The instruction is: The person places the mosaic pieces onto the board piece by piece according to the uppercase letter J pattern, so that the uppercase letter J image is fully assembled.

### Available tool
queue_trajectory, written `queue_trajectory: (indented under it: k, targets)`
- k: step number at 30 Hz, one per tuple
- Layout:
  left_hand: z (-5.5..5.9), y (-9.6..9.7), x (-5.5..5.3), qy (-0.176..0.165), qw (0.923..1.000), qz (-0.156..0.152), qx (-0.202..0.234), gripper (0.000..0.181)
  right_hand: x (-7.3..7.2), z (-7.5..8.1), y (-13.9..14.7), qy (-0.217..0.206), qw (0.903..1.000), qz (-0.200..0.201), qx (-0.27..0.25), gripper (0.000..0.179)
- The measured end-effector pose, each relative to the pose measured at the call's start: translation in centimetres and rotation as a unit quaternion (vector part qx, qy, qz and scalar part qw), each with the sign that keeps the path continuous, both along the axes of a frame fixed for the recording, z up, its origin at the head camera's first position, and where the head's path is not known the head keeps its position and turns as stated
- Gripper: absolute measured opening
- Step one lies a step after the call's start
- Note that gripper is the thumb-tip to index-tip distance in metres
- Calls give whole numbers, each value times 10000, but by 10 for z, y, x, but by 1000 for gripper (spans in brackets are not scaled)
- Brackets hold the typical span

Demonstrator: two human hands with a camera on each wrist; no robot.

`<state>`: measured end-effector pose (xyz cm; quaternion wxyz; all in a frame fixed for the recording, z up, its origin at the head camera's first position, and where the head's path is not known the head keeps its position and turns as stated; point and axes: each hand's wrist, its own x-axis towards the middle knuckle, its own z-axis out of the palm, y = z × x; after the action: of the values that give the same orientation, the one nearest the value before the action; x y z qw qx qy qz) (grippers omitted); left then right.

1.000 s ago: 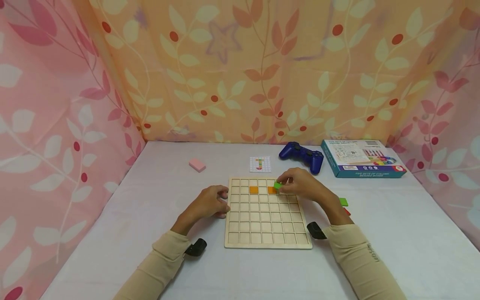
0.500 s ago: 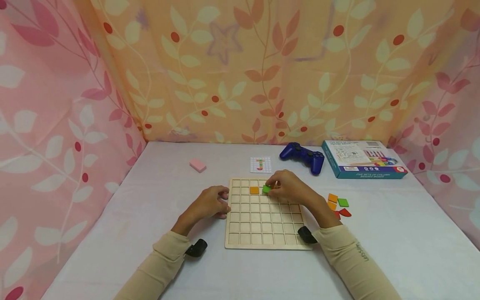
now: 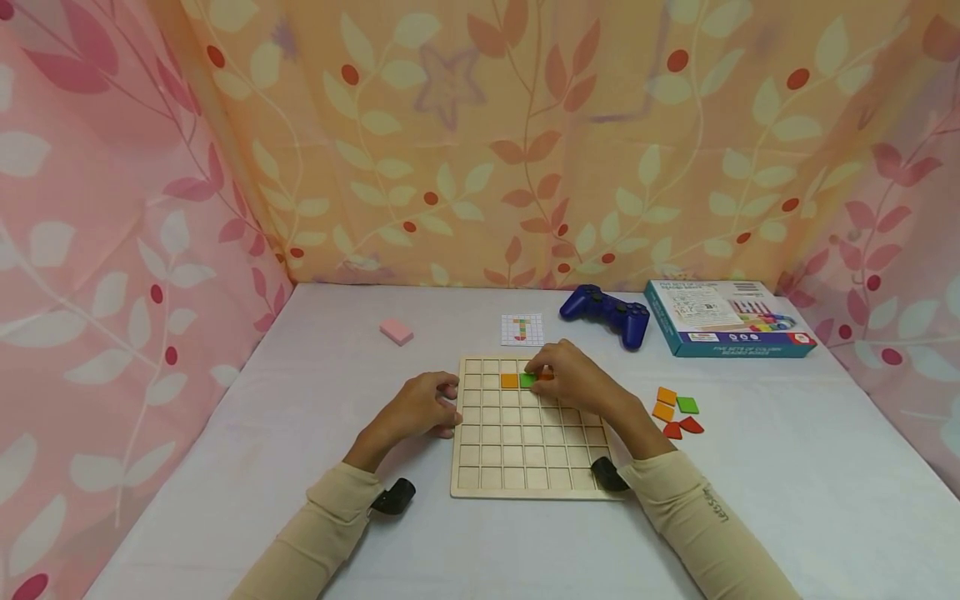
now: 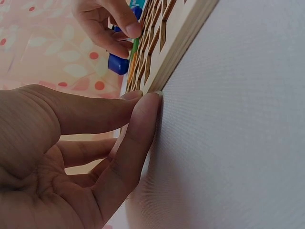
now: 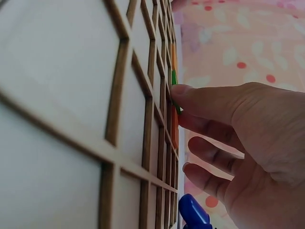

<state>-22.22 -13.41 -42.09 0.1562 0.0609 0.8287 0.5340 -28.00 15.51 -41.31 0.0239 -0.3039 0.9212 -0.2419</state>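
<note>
Green square tile (image 3: 527, 381) is tilted in our right hand's (image 3: 573, 379) pinch, just below mid-frame in the head view, so with our left hand (image 3: 420, 404) gripping the wooden grid board's (image 3: 510, 455) edge, we'd probably square it between the orange tiles (image 3: 510, 381) before letting go.

Nearer the person than the right hand's fingers (image 3: 540, 357), the pale wooden gridded board (image 3: 532, 435) gives room to pass. Left of them lies a flat orange square tile (image 3: 510, 381); beyond and rightward, a blue plastic game controller (image 3: 604, 315) stands in the way. The left hand's fingers (image 3: 441, 380) block the board's left edge.
</note>
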Motion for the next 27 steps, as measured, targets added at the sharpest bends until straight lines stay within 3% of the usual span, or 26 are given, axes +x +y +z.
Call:
queue_trajectory:
  k: [12, 18, 27]
  targets:
    - [0, 1, 0, -49, 10000, 38, -37, 60, 1, 6, 2, -165, 9997, 163, 9, 21]
    - [1, 1, 1, -16, 10000, 23, -40, 59, 0, 9, 8, -519, 9982, 20, -283, 30]
    - [0, 0, 0, -6, 10000, 37, -55, 59, -1, 11, 34, -685, 9957, -344, -515, 30]
